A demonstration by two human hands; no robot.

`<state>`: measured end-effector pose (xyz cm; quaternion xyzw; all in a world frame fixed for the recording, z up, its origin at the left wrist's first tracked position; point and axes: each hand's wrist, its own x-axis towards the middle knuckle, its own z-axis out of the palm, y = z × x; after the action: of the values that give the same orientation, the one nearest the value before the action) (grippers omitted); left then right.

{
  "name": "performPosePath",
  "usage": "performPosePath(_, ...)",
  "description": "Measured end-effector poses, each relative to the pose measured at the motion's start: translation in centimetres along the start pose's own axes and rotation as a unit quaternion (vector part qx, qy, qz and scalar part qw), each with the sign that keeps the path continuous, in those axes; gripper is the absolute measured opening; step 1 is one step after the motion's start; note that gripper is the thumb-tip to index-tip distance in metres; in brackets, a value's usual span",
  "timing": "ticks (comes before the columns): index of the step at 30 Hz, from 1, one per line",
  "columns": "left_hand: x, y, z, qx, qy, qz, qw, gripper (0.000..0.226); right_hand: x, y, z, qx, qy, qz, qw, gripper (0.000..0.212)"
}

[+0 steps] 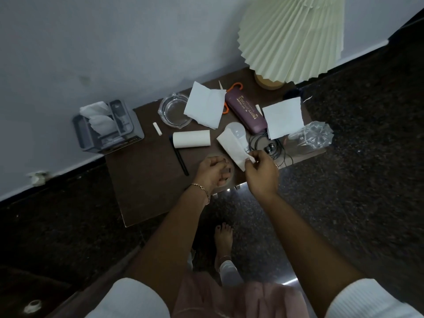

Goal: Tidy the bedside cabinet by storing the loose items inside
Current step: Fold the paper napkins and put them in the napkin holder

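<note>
Cabinet top, clock read from your stance, 12 toward the wall.

- Your left hand (212, 173) was at the front edge of the bedside cabinet (146, 184). Fingers curled down around a clear round object (231, 171) that sat on the top; I could not tell what the object was.
- Your right hand (261, 174) was just at 3 o'clock of the left, apart from it. Thumb and fingertips were pinched narrow on the near corner of a folded white paper (229, 145). The paper ran from the pinch toward 11 o'clock and overlapped a light bulb (236, 131).
- Loose items were all on top, none stored. From the bulb:
  - white roll (191, 138) lay on its side at 9 o'clock
  - black pen (180, 158) lay near the roll's left end, running toward you
  - purple tube (246, 113) at 1 o'clock, touching the bulb
  - coiled earphone cable (259, 141) at 3 o'clock
- At 12 o'clock of the roll stood a glass ashtray (174, 111), with a white sheet (204, 109) overlapping its right rim.
- A second white sheet (283, 118) lay over the tube's near end. A clear cut-glass piece (309, 136) was at 4 o'clock of that sheet.
- A small white stick (157, 129) lay at 10 o'clock of the roll.
- A pleated lamp shade (291, 35) covered the far right corner.
- A grey tissue holder (107, 127) stood off the left edge, against the wall.
</note>
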<state>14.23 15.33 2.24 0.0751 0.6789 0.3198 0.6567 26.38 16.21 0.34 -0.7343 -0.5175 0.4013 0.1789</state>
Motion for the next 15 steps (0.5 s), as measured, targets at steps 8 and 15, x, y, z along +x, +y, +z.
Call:
performPosePath(8,-1.6,1.8,-2.0,-0.132,-0.061,0.034,0.989,0.032,-1.8,-3.8,0.0,0.212,-0.055,0.03,0.975,0.016)
performPosePath(15,-1.5,4.4,-5.7,-0.219,-0.017,0.077,0.973,0.039,-2.5,-7.7,2.2,0.218,-0.097,-0.014,0.971,0.012)
